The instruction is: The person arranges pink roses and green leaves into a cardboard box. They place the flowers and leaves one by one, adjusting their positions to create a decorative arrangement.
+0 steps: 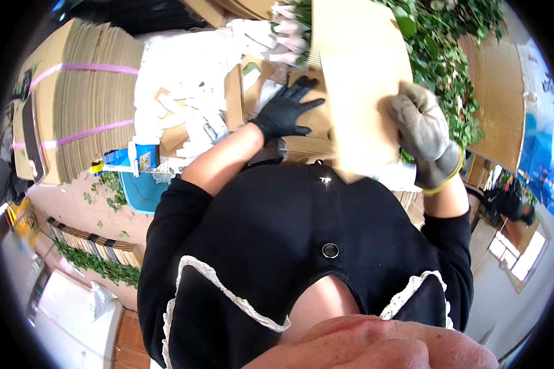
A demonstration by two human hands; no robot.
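My left hand (289,109), in a black glove, lies with its fingers spread over brown cardboard (317,120) on the worktable, close to some crumpled white paper. It holds nothing. In a grey work glove, my right hand (420,120) is closed on the right edge of a large tan cardboard sheet (366,74), which stands raised in front of me. Its thumb and part of its fingers are hidden. Behind the sheet's left edge lie several flower heads in pale pink-white wrapping (289,40), with green stems; the sheet hides the rest of them.
A tall stack of flat cardboard (95,98), tied with pink straps, stands at the left. White scraps (184,104) cover the table beside it. A blue bin (143,192) is below. Leafy green stems (449,80) line the right side, near a brown carton (498,104).
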